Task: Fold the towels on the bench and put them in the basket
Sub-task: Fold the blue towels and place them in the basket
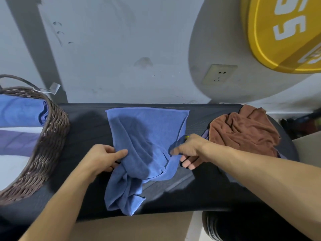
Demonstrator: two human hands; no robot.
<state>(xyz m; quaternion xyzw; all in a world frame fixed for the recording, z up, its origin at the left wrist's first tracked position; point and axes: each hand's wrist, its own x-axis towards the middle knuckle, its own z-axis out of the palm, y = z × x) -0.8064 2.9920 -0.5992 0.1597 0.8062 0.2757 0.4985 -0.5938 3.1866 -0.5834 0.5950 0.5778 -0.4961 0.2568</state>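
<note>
**Blue towel half spread, both hands at its sides**

Nearest the camera, the two forearms reach in from the bottom edge toward the blue towel (145, 141) on the dark counter (199, 193). The left hand (102, 158) pinches the towel's left side between thumb and fingers. The right hand (188, 150) is at the towel's right side; its thumb lies on the cloth and its fingers curl under, apparently pinching the edge, though the contact itself is partly hidden.

The towel's long axis runs away from the person, from the wall side of the counter toward the near edge. Its far half lies flat with a straight far hem; its near half is bunched and twisted, spilling below and between the hands to the near edge. Both hands are about equally close to the towel, one on each side at its waist, so the next move most likely calls for drawing the bunched near end out flat before any fold.

Left of the blue towel stands the wicker basket (52, 136), with blue, purple and white cloth already lying in it. Right of the blue towel, just past the right hand, a crumpled brown towel (243, 129) lies unfolded on the counter, with a purple edge showing beneath it.
</note>
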